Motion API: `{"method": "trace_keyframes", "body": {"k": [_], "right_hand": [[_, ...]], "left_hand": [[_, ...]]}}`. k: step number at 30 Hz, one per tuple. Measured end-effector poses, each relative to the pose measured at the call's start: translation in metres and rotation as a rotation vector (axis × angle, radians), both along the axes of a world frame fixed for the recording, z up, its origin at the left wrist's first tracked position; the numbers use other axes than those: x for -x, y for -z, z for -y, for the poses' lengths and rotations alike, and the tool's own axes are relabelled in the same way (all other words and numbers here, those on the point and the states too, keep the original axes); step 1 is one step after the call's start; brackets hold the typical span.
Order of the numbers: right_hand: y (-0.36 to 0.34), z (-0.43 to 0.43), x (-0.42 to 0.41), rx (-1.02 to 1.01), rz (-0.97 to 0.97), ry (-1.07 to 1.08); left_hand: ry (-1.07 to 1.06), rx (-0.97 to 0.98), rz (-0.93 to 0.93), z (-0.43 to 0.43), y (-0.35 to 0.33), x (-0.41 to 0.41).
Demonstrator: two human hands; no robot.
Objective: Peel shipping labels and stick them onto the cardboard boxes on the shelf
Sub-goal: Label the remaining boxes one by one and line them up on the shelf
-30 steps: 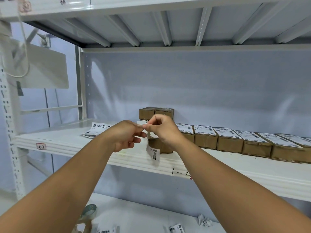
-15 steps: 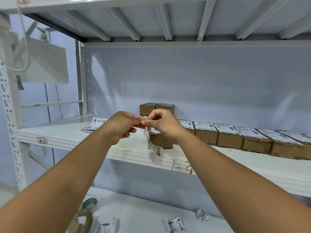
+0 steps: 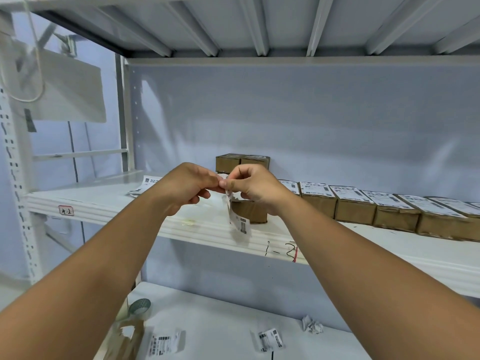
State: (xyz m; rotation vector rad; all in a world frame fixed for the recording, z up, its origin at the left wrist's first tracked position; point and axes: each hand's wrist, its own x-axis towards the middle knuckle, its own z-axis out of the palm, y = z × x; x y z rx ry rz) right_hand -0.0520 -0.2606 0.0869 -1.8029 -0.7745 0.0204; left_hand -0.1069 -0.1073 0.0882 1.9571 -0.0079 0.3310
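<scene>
Centre of the frame: a white printed shipping label point(image 3: 239, 221) is pinched at its top edge by both hands. The left hand point(image 3: 185, 188) and the right hand point(image 3: 257, 189) are set thumb to thumb, with the fingers point(image 3: 237, 174) curled in tight on the paper. Label and backing are judged to be mid-separation at that top corner.

A tear could be started here if the two layers are pulled unevenly. The freed adhesive could be folded onto itself or caught on skin, since the strip hangs loose and unsupported. A crooked placement is risked too if it is lowered while twisted.

The label's long axis is held near vertical, with the lower end leaning slightly toward the lower right. The barcode end is pointed down, past the front lip of the white metal shelf point(image 3: 104, 203), and the upper part is seen almost edge-on. Just behind it a bare brown cardboard box point(image 3: 250, 213) is left waiting. A row of already-labelled brown boxes point(image 3: 355, 210) is lined off to the right.
</scene>
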Motion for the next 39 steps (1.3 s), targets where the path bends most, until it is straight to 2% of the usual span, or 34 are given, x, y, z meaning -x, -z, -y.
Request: {"method": "trace_keyframes", "body": {"k": [6, 12, 17, 21, 27, 31, 34, 39], "right_hand": [[0.003, -0.002, 0.004, -0.088, -0.070, -0.039], [0.009, -0.009, 0.000, -0.197, -0.182, -0.044], [0.007, -0.005, -0.003, -0.435, -0.347, 0.019], [0.005, 0.004, -0.009, -0.509, -0.349, 0.115], [0.007, 0.007, -0.016, -0.641, -0.356, 0.257], [0.008, 0.013, -0.021, -0.747, -0.363, 0.394], [0.007, 0.021, -0.025, -0.872, -0.381, 0.443], [0.004, 0.027, -0.030, -0.953, -0.385, 0.401]], "left_hand": [[-0.009, -0.099, 0.039, 0.007, 0.005, -0.003], [-0.014, -0.052, 0.038, 0.009, 0.007, -0.008], [-0.109, 0.075, 0.034, 0.005, 0.009, -0.012], [-0.135, 0.337, -0.001, 0.000, 0.015, -0.015], [-0.058, 1.164, 0.104, -0.004, 0.018, -0.018], [-0.083, 1.483, 0.275, -0.018, 0.029, -0.028], [-0.157, 1.480, 0.382, -0.023, 0.036, -0.035], [-0.157, 1.230, 0.347, -0.025, 0.046, -0.050]]}}
